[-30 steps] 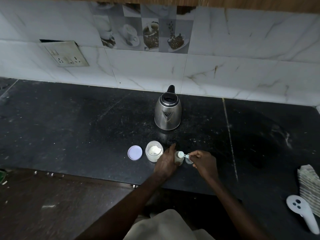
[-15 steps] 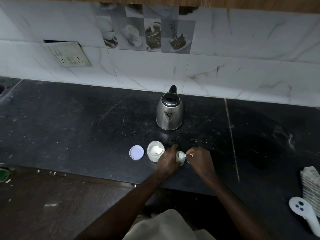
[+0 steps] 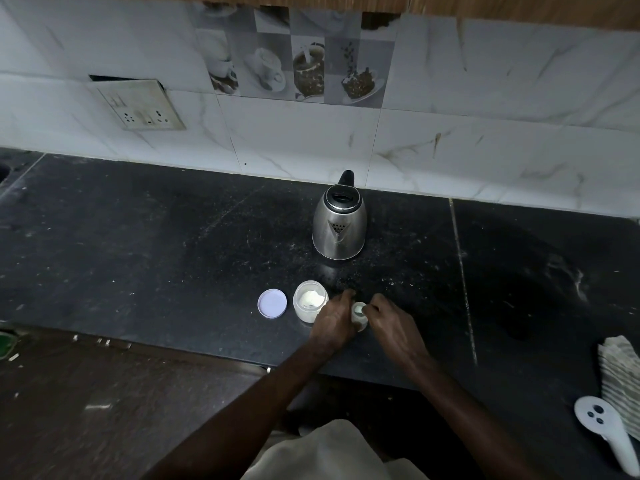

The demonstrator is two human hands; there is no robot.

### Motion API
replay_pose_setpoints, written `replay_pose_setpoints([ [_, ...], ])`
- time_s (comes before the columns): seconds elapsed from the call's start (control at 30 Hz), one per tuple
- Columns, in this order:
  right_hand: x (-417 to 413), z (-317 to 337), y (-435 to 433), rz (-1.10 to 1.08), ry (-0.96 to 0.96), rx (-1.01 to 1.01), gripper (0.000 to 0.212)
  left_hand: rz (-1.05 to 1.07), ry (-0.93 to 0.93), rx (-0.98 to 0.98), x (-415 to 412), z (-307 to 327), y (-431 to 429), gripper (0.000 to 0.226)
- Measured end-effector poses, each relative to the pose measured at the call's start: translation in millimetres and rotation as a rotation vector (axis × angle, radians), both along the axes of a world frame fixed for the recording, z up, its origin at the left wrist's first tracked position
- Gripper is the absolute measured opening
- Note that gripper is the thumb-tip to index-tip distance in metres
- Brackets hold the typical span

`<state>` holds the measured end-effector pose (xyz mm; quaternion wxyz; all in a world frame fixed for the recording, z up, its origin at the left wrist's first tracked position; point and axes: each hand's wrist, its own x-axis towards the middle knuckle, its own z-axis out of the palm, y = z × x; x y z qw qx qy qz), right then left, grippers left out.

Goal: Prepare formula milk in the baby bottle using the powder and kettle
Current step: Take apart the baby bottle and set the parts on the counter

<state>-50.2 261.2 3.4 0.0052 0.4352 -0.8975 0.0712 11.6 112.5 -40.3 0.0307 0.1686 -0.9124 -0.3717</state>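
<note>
Grip: left hand [image 3: 334,322] wrapped round baby bottle [image 3: 361,323], upright on counter [image 3: 173,254]. Right hand [image 3: 393,323] pinches small scoop [image 3: 358,309] at bottle mouth. Powder jar [image 3: 310,301], open, just beside bottle at 9 o'clock, its lid [image 3: 272,303] beyond. Kettle [image 3: 339,223] at 12 o'clock, apart. Step, judged: dosing powder. Next calls for scoop set down, right hand to kettle, slow pour into narrow mouth.

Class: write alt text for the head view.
A person's left hand grips a small baby bottle on a black counter, right hand at its mouth. An open powder jar, its lid and a steel kettle sit nearby.
</note>
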Motion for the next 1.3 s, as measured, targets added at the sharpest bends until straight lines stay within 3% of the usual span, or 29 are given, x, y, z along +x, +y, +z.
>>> replay_pose_setpoints([
  [0.23, 3, -9, 12, 0.048, 0.071, -0.055, 0.034, 0.001, -0.015, -0.001, -1, 2, 0, 0.069],
  [1.3, 17, -23, 29, -0.066, -0.033, -0.224, 0.036, 0.019, -0.065, -0.006, -1, 6, 1, 0.062],
])
